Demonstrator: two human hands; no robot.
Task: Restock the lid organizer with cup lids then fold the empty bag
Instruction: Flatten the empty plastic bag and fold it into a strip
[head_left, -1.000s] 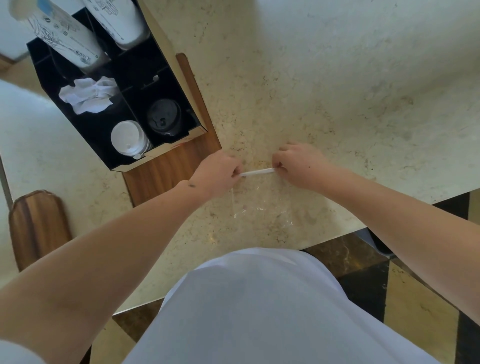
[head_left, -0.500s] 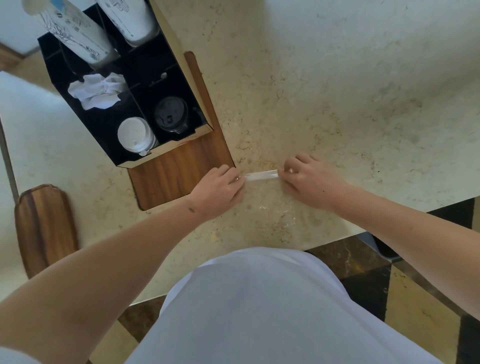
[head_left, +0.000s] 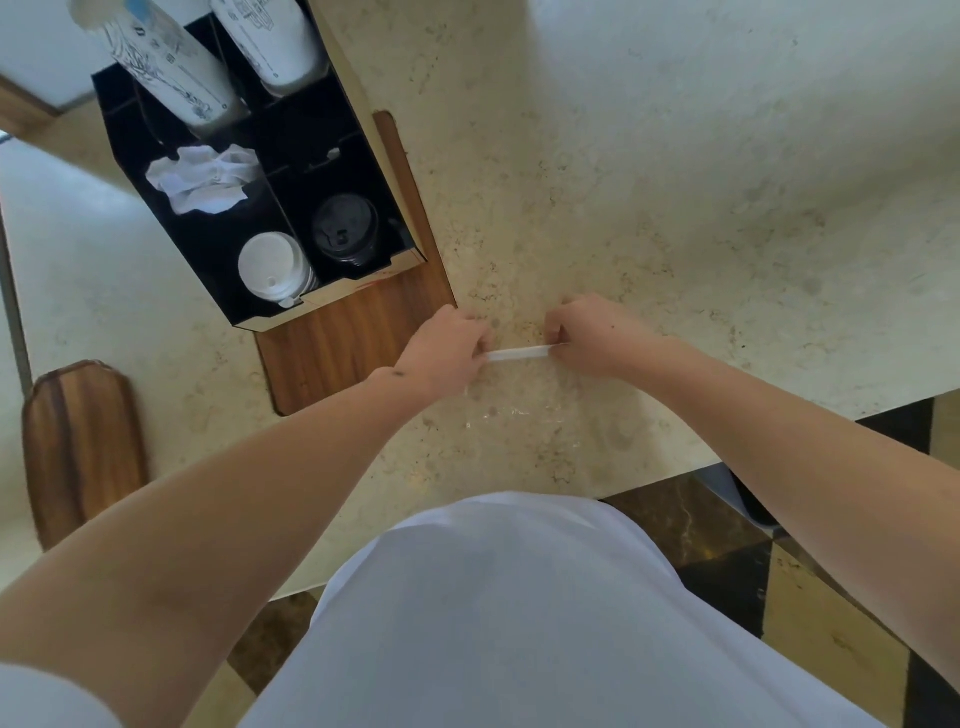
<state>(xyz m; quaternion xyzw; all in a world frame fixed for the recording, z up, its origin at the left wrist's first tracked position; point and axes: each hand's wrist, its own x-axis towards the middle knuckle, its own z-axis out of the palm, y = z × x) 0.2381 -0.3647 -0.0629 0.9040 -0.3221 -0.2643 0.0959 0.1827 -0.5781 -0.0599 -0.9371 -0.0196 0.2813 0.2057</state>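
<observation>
A clear empty plastic bag (head_left: 519, 400) lies flat on the marble counter, its white top strip stretched between my hands. My left hand (head_left: 447, 351) pinches the strip's left end and my right hand (head_left: 592, 332) pinches the right end. To the upper left stands the black lid organizer (head_left: 202, 249). Its near compartments hold a stack of white lids (head_left: 272, 267) and a stack of black lids (head_left: 345, 226).
Crumpled white paper (head_left: 202, 176) and two sleeves of paper cups (head_left: 166, 57) fill the organizer's far compartments. The organizer rests on a wooden board (head_left: 353, 343). Another wooden board (head_left: 80, 447) lies at the left. The counter edge (head_left: 675, 478) runs close to my body.
Both hands stayed pinched on the bag's top strip. They pressed down flat half a second ago and have now lifted the strip slightly again.
</observation>
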